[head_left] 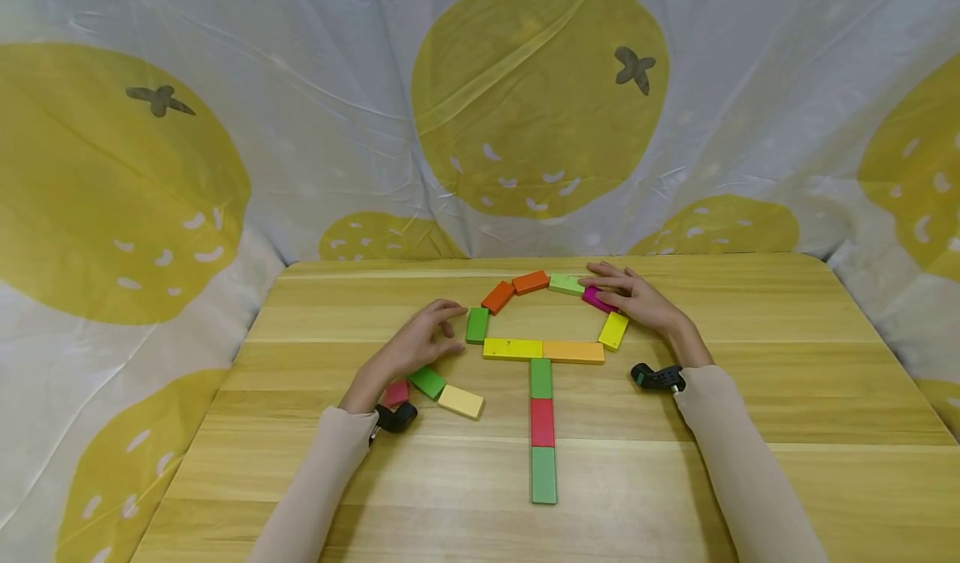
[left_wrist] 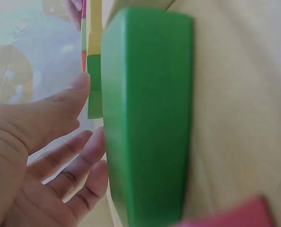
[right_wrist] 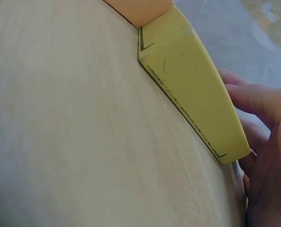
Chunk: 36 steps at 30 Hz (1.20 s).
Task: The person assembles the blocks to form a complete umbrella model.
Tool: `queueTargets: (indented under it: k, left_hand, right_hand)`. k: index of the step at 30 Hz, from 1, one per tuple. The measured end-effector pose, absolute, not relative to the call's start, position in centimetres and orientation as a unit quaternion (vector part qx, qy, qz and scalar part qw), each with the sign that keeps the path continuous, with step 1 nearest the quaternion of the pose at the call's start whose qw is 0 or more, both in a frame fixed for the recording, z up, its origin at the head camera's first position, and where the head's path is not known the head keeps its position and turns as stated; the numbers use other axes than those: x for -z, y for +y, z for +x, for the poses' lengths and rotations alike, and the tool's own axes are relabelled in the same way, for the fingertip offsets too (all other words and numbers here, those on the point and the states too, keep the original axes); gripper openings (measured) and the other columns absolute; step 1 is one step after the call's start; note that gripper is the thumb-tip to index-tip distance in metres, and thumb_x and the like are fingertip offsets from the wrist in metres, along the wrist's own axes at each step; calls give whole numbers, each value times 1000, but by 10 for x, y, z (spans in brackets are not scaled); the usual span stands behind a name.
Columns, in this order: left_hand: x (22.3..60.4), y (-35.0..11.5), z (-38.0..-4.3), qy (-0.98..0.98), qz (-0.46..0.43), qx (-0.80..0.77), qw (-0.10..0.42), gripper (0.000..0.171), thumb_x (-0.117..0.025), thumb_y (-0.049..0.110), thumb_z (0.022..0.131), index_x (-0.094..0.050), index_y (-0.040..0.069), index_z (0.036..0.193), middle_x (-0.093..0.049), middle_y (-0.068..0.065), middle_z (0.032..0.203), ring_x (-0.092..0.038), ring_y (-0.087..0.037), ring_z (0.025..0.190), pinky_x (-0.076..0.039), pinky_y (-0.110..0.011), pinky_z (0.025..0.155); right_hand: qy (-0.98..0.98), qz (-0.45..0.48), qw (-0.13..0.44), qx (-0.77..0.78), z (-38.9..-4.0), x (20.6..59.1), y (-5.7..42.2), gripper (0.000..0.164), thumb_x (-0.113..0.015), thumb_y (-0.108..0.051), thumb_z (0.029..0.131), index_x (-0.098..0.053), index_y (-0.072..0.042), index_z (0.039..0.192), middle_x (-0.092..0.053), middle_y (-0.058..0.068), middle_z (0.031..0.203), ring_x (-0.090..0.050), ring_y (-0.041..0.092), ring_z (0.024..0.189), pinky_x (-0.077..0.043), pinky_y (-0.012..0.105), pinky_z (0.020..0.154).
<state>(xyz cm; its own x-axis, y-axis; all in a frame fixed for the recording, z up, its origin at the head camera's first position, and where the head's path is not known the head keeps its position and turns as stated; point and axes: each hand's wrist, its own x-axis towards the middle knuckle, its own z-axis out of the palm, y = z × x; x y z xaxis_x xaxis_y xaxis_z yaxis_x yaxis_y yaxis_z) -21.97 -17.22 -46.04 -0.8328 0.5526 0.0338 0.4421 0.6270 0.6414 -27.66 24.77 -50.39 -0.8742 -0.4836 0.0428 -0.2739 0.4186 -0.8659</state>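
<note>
Wooden blocks form an arch on the table (head_left: 750, 463). At its right side, my right hand (head_left: 641, 301) holds a magenta block (head_left: 597, 300) between thumb and fingers, fingertips beside a light green block (head_left: 564, 284). A yellow block (head_left: 613, 331) lies just below that hand; in the right wrist view, this yellow block (right_wrist: 192, 85) partly hides the fingers. Slightly left of the arch, my left hand (head_left: 416, 342) has its thumb and fingers apart with nothing between them, fingertips close to a green block (head_left: 477, 326). In the left wrist view another green block (left_wrist: 149, 113) fills the foreground.
Two orange-red blocks (head_left: 531, 281) continue the arch. Below runs a yellow and orange row (head_left: 573, 352), with a green, red and green column (head_left: 542, 423) under its middle. Loose green (head_left: 427, 382), cream (head_left: 461, 402) and pink (head_left: 397, 393) blocks lie by the left wrist. A patterned cloth (head_left: 337, 130) hangs behind.
</note>
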Motion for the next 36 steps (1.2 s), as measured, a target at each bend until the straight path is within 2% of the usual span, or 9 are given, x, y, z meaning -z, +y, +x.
queueTargets:
  k: [7, 10, 17, 22, 28, 36]
  left_hand:
    - [455, -185, -199, 898, 292, -326, 51, 52, -78, 10, 93, -60, -5, 140, -60, -19, 140, -66, -33, 111, -56, -50, 98]
    - [453, -192, -187, 895, 297, -329, 41, 49, -79, 9, 91, -64, -3, 136, -63, -18, 136, -67, -35, 114, -58, -51, 95]
    - [451, -200, -158, 889, 312, -326, 81, 47, -82, 10, 88, -68, 1, 132, -67, -13, 135, -64, -33, 125, -57, -47, 99]
    - [456, -199, -147, 879, 327, -332, 102, 40, -81, 5, 87, -72, 3, 126, -69, -11, 130, -67, -30, 119, -59, -42, 93]
    - [461, -200, -141, 881, 330, -326, 87, 35, -80, -2, 86, -76, 5, 121, -72, -10, 123, -69, -29, 113, -61, -39, 91]
    - [463, -197, -136, 891, 342, -294, 58, 30, -81, 5, 87, -77, 8, 117, -74, -6, 118, -69, -24, 108, -60, -39, 91]
  right_hand:
    - [837, -229, 106, 486, -277, 504, 248, 38, -54, -11, 108, -60, -3, 145, -28, 19, 170, -6, 39, 162, 13, 56, 129]
    - [839, -231, 104, 482, -277, 504, 248, 38, -54, -11, 108, -60, -3, 145, -28, 19, 170, -6, 39, 162, 13, 57, 129]
    - [835, -235, 102, 486, -277, 504, 247, 38, -54, -12, 108, -60, -3, 144, -28, 20, 169, -7, 40, 162, 13, 58, 129]
    - [834, -237, 101, 487, -277, 504, 247, 38, -54, -12, 108, -60, -4, 144, -29, 19, 169, -8, 40, 162, 12, 58, 129]
    - [838, -233, 102, 482, -277, 505, 248, 39, -54, -11, 108, -59, -3, 145, -28, 20, 169, -6, 41, 162, 12, 58, 129]
    - [837, -233, 100, 485, -277, 506, 247, 38, -54, -13, 108, -60, -3, 145, -28, 20, 169, -6, 42, 162, 12, 59, 129]
